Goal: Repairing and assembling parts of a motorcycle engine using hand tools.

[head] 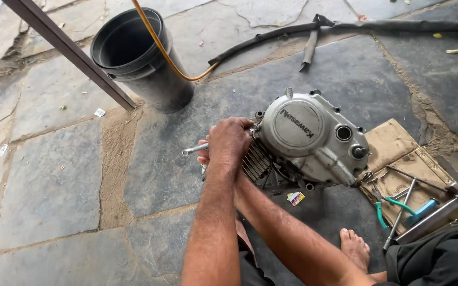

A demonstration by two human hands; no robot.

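A grey cast-metal motorcycle engine with a round side cover (309,139) lies on the stone-slab floor (49,180), its finned cylinder end pointing toward the person. The left hand (229,140) is curled shut around a slim silver steel wrench bar (194,150), whose long axis runs roughly level from left to right, the free end poking out to the left of the knuckles and the working end hidden at the fins just right of the hand. The right hand (203,158) sits beneath the left, mostly covered; only fingertips show by the bar, so its grip cannot be told. The left hand is the one plainly on the tool. The fins look ribbed and grimy, the cover smooth and dull. A black plastic bucket (139,58) stands well apart behind, and green-handled pliers (390,205) lie on flattened brown cardboard (393,143) to the right.
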